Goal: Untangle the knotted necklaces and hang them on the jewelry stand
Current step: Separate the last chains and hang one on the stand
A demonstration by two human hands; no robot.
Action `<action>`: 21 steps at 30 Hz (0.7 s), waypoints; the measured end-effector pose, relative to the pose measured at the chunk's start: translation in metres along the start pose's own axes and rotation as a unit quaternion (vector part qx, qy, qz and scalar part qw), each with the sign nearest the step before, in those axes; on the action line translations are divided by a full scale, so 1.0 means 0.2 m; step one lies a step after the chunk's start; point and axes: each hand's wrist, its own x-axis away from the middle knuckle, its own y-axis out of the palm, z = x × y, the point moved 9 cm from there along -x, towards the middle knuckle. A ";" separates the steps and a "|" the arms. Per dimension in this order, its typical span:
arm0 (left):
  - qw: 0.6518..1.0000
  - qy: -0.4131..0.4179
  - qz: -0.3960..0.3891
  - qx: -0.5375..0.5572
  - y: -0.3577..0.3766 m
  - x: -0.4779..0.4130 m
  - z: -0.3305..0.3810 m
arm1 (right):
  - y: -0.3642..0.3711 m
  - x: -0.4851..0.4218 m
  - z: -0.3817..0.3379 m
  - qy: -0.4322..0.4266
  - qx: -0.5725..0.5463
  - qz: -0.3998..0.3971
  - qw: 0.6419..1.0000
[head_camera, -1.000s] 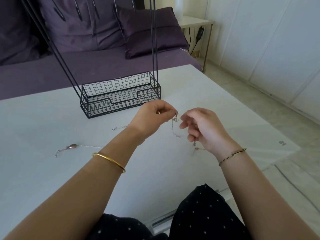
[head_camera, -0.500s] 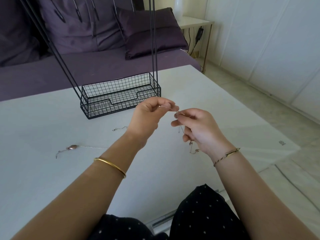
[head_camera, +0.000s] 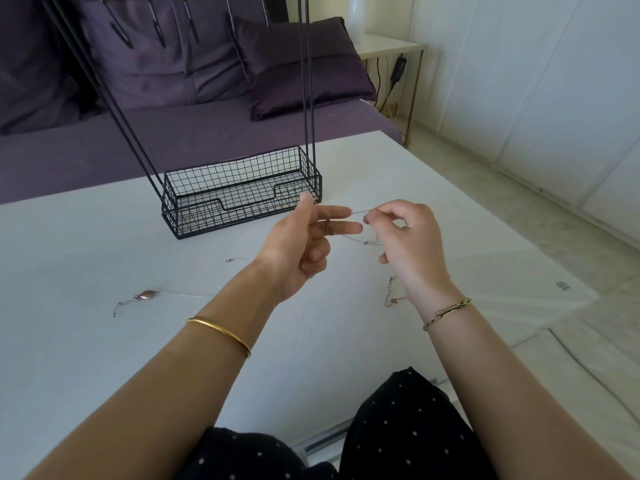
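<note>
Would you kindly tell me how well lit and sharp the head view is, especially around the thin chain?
Head view: soft, even daylight, no harsh glare on the white table; head view: the necklace chain pinched by the right hand is hair-thin, almost lost against it; head view: the left hand looks slightly soft, and the jewelry stand leans with wide-angle distortion.

The stand (head_camera: 242, 199) is running off the top edge, its upper part cut off. The chain (head_camera: 360, 211) is showing too thin to trace below the right hand (head_camera: 412, 251), and the left hand (head_camera: 301, 247) is hiding its hold on it. A necklace (head_camera: 147, 295) is disappearing behind the left forearm.
</note>
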 end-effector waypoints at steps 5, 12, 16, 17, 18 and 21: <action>0.998 -0.003 0.058 0.022 -0.06 -0.02 -0.01 | -0.05 0.01 0.04 0.076 -0.054 0.028 0.995; 0.996 0.006 0.079 0.037 -0.09 -0.02 -0.02 | 0.01 0.04 0.07 0.160 -0.356 0.024 0.920; 0.995 0.020 0.088 0.034 -0.10 -0.03 0.00 | -0.06 0.03 0.05 0.102 -0.187 0.046 0.976; 0.995 0.022 0.092 0.040 -0.10 -0.03 0.00 | -0.08 0.03 0.05 0.086 -0.143 0.049 0.985; 0.994 0.023 0.093 0.047 -0.10 -0.03 0.01 | -0.08 0.03 0.04 0.074 -0.115 0.050 0.989; 0.994 0.018 0.090 0.065 -0.10 -0.03 0.01 | -0.08 0.04 0.04 0.062 -0.097 0.043 0.992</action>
